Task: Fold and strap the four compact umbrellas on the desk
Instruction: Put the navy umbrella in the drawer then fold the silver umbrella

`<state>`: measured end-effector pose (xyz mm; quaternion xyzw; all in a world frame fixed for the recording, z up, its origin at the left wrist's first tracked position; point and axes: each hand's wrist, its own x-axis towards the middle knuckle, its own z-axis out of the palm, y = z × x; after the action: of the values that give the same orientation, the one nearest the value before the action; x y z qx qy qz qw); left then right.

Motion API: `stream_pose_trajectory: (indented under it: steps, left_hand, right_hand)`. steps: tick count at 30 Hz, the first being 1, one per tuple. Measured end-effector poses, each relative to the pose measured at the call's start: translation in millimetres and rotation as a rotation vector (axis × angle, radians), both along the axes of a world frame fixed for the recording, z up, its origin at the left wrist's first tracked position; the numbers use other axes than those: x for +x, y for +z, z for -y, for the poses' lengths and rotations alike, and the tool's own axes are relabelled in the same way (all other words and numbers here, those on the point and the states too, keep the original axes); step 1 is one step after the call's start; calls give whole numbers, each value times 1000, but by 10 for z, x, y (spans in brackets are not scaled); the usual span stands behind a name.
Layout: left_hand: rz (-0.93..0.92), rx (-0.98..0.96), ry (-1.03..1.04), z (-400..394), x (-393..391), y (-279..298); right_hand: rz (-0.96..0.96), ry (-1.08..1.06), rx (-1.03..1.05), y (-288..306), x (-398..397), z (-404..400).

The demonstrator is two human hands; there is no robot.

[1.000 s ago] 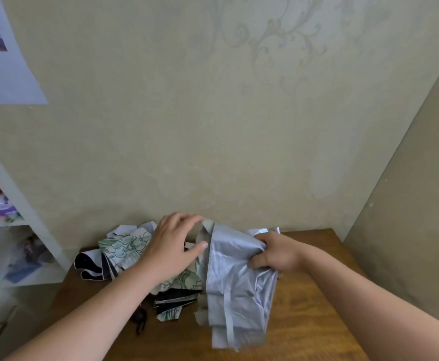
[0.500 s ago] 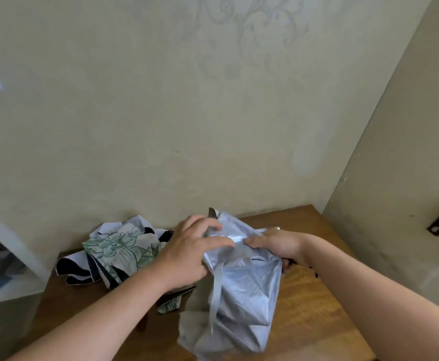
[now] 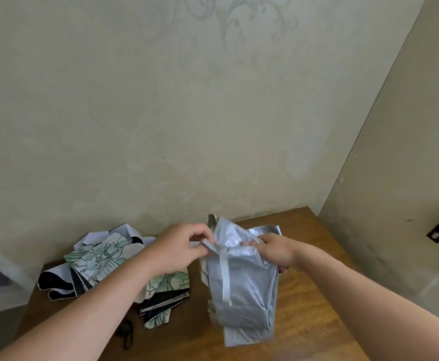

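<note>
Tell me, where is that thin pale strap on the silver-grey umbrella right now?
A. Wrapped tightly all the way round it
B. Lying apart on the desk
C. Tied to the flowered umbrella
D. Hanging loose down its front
D: the strap dangles loose down the front of the silver-grey umbrella, while the left hand pinches the fabric at its top and the right hand grips the other side.

Silvery pale-blue umbrella (image 3: pixel 241 277), another one white with green floral print and black lining (image 3: pixel 101 259), brown wood-grain counter (image 3: pixel 312 316), beige swirly wallpaper (image 3: pixel 213 100).
</note>
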<state>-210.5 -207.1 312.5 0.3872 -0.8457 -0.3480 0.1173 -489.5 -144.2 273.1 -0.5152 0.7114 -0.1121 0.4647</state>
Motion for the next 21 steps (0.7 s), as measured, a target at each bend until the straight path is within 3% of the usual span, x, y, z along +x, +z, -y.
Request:
stream_pose_trajectory:
  steps: [4, 12, 14, 18, 21]
  left_hand:
    - [-244, 99, 257, 93, -93, 136]
    - [-342, 177, 590, 395, -40, -75]
    - [-351, 218, 647, 442, -34, -117]
    - [-388, 291, 610, 462, -122, -98]
    - [-375, 560, 496, 374, -183, -76]
  right_hand:
    - [15, 46, -16, -50, 113, 28]
    - [350, 18, 84, 23, 272, 11]
    - [360, 78, 61, -18, 262, 66]
    - [173, 300, -51, -25, 261, 168]
    - [76, 362, -63, -105, 248, 163]
